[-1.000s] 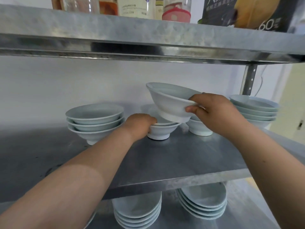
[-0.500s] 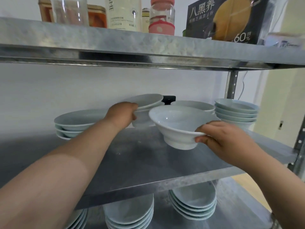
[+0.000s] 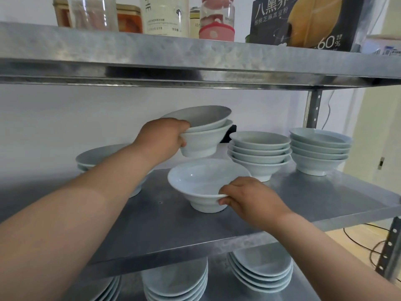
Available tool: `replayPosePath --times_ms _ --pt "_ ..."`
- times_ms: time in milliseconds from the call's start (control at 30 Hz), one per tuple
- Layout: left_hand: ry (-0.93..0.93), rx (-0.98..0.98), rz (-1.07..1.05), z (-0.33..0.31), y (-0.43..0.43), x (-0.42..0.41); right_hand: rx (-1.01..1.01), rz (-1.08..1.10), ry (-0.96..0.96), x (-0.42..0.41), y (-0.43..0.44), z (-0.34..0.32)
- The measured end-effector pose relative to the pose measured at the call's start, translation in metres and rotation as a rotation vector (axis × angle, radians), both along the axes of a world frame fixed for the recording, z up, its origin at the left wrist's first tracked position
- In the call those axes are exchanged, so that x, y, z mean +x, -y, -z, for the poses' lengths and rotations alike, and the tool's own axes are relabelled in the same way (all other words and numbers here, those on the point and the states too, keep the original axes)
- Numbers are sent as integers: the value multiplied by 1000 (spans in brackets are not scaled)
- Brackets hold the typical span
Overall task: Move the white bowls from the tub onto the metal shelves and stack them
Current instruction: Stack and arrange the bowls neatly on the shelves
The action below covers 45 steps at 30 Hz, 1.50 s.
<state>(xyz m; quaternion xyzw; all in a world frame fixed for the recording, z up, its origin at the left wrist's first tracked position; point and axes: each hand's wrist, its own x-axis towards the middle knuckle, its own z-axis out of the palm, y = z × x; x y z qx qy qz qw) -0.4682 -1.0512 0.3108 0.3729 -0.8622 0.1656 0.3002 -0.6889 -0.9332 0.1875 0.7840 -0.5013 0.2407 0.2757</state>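
Right fingers [image 3: 225, 201]: those of the right hand [image 3: 249, 198], curled round the near rim of a single bowl [image 3: 201, 181], thumb on the lip, fingertips tucked under the flare.
Left fingers [image 3: 181, 141]: those of the left hand [image 3: 165, 137], clenched on a nested pair [image 3: 204, 137] of bowls, thumb over the rim.
Single bowl: glossy pale glaze, wide flared lip, narrow round foot. The foot looks set down on the middle shelf [image 3: 314, 198], towards its front edge.
Nested pair: same shape, held tilted in the air, above and behind the single bowl.
Middle shelf: flat, dull grey metal with a mottled finish.
Neighbouring stacks: one stack [image 3: 259, 155] just right of the pair, another [image 3: 319, 153] at the far right, a third [image 3: 99, 155] partly hidden behind the left forearm.
Lower shelf: piles of shallow pale dishes [image 3: 260, 270].
Top shelf [image 3: 195, 55]: jars, a pale bottle and a dark printed box [image 3: 303, 22].
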Motion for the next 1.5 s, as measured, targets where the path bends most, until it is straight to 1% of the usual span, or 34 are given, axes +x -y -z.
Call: replayPosePath --times_ms 100,167,267,367,500,633,700,767,867,933,967,1033,1100,1133,1200,1267,1367,1500 --pt "56 4 0 14 -5 0 -104 -19 38 4 16 7" --pt "85 16 -5 24 -7 -2 -208 -22 86 5 23 9" --pt "142 13 -7 36 -9 -4 -343 29 170 8 31 15" --pt "200 14 -16 47 -8 -6 -323 69 210 9 35 15" --pt "233 54 -18 60 -10 -15 -210 81 124 7 47 8" --pt "265 80 8 63 -10 -20 -133 77 147 9 57 9" --pt "306 120 13 62 -6 -19 -117 69 167 10 58 9" --pt "317 225 52 60 -2 -14 -107 42 179 9 59 9" --pt "235 379 180 55 -8 -1 -106 22 197 8 59 12" --pt "107 386 207 54 -12 17 -96 39 217 11 59 13" --pt "40 350 194 53 -13 30 -91 55 224 13 58 13" --pt "-64 188 127 55 -6 58 -81 90 236 21 58 14" --pt "-82 52 -12 58 1 85 -82 113 270 29 60 13" --pt "-60 49 -103 61 6 98 -98 114 292 33 62 12" --pt "29 115 -280 69 14 116 -143 120 309 36 69 13" --pt "111 124 -378 76 21 126 -153 140 289 34 76 13" --pt "155 116 -390 80 21 128 -69 189 292 33 85 10" --pt "76 53 -330 83 19 125 78 272 300 43 89 -3"
